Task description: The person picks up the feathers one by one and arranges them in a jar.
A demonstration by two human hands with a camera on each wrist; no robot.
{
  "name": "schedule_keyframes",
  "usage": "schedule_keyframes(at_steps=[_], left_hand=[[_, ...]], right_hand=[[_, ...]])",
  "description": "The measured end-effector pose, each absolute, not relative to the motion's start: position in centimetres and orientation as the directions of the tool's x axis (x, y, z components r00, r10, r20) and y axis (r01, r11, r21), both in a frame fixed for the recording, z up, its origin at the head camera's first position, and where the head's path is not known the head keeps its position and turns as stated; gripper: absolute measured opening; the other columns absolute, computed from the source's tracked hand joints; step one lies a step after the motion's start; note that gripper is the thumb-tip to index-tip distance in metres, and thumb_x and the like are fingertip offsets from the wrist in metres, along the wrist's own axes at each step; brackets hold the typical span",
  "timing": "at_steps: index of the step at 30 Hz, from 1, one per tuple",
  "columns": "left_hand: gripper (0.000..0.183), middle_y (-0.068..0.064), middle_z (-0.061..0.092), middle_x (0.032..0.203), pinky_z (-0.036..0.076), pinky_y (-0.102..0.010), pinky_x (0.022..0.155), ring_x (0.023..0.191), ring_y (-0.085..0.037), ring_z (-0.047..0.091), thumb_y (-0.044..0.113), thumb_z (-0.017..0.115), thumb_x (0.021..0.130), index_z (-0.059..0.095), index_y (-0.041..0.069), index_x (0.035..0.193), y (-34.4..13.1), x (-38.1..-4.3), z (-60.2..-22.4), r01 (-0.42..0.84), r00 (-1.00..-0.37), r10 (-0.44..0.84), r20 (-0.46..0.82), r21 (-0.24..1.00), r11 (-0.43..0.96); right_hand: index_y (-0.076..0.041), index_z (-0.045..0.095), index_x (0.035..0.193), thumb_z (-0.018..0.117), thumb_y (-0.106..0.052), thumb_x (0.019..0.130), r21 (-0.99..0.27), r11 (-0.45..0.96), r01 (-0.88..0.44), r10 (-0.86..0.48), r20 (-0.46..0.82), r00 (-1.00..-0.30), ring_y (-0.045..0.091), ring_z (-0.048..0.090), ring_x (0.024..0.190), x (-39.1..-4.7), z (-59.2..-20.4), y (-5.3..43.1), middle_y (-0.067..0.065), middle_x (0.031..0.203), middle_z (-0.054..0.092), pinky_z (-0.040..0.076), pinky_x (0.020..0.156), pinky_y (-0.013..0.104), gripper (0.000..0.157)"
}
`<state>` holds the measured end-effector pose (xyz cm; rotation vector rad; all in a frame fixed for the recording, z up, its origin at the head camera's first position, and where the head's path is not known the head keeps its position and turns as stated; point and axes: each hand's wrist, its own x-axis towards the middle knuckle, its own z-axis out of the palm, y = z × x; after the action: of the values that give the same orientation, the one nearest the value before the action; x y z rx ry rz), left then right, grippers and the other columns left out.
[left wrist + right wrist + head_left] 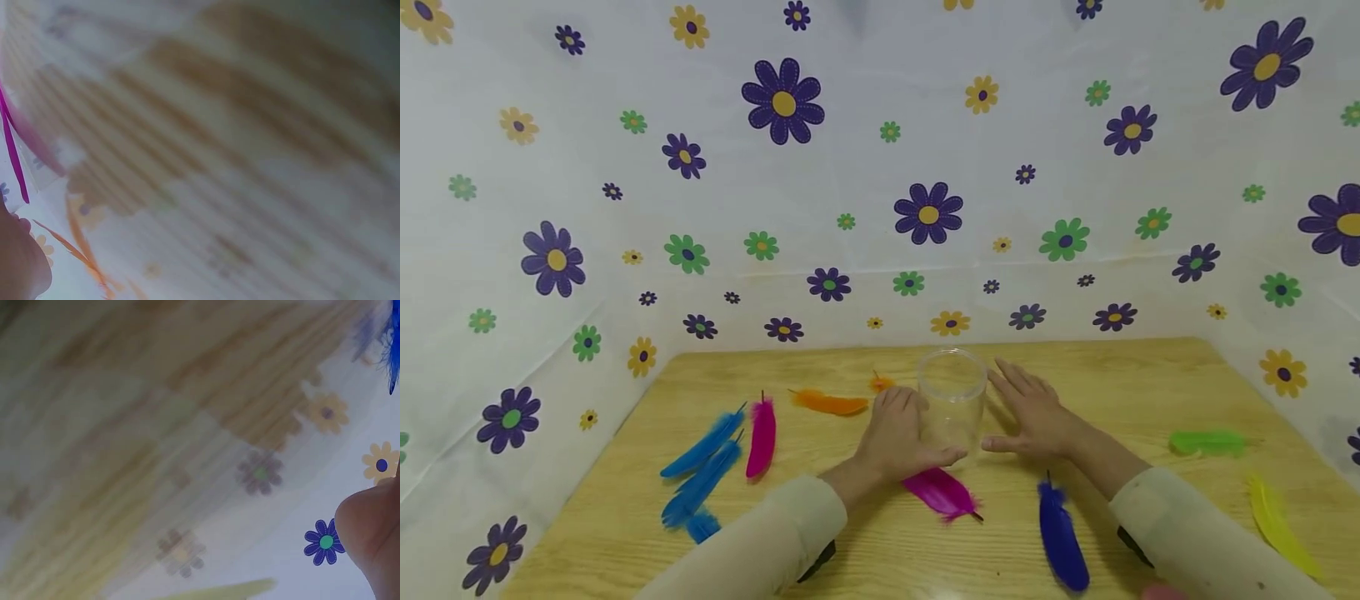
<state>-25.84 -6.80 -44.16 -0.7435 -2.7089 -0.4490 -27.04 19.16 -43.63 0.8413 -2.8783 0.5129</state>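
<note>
Head view shows our left hand point(895, 436) and right hand point(1037, 418) spread beside the clear cup point(952, 407), which we should steady evenly.

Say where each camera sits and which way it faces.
Head: worn there, facing forward, down at a clear container; left hand, right hand, sleeves show.
Left wrist: worn there, facing that hand's work; magenta feather, orange feather, part of the hand at left.
Right wrist: worn there, facing that hand's work; flowered cloth, part of the hand at right.
Head and right wrist share the cloth.
</note>
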Motion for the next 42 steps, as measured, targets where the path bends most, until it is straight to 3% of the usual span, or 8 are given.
schedule_keyframes(at_steps=[6,19,28,42], left_hand=[[0.079,-0.007,0.060,0.108,0.035,-0.041,0.104,0.109,-0.022,0.052,0.075,0.067,0.073,0.058,0.004,0.107,-6.8,-25.9,-44.2,0.528,-0.828,0.447,0.338,0.200,0.826],[0.079,-0.007,0.060,0.105,0.037,-0.041,0.100,0.106,-0.022,0.052,0.074,0.068,0.073,0.058,0.003,0.107,-6.9,-25.9,-44.7,0.533,-0.824,0.438,0.359,0.228,0.815],[0.076,-0.006,0.059,0.102,0.037,-0.041,0.101,0.105,-0.022,0.051,0.073,0.069,0.073,0.057,0.005,0.105,-7.0,-25.9,-44.8,0.545,-0.811,0.442,0.384,0.219,0.809],[0.076,-0.006,0.059,0.102,0.037,-0.040,0.099,0.104,-0.022,0.051,0.073,0.067,0.074,0.058,0.004,0.104,-6.6,-26.2,-44.8,0.559,-0.790,0.457,0.409,0.174,0.811]], right_hand=[[-0.005,0.017,0.159,0.064,-0.065,0.086,-0.238,0.830,-0.504,-0.475,0.169,-0.864,0.047,0.010,0.151,-26.8,-43.6,19.1,0.021,0.166,0.006,0.010,0.116,0.068,0.105],[-0.008,0.019,0.159,0.056,-0.068,0.089,-0.205,0.884,-0.420,-0.390,0.175,-0.904,0.047,0.008,0.151,-27.1,-43.8,19.6,0.022,0.166,0.007,0.009,0.116,0.069,0.099],[-0.010,0.023,0.158,0.053,-0.069,0.090,-0.145,0.900,-0.410,-0.367,0.255,-0.895,0.045,0.014,0.150,-27.5,-43.6,19.5,0.020,0.166,0.011,0.013,0.115,0.069,0.095],[-0.010,0.026,0.158,0.052,-0.067,0.092,-0.156,0.920,-0.359,-0.315,0.252,-0.915,0.044,0.015,0.150,-27.4,-42.6,20.9,0.020,0.166,0.010,0.011,0.114,0.071,0.090]])
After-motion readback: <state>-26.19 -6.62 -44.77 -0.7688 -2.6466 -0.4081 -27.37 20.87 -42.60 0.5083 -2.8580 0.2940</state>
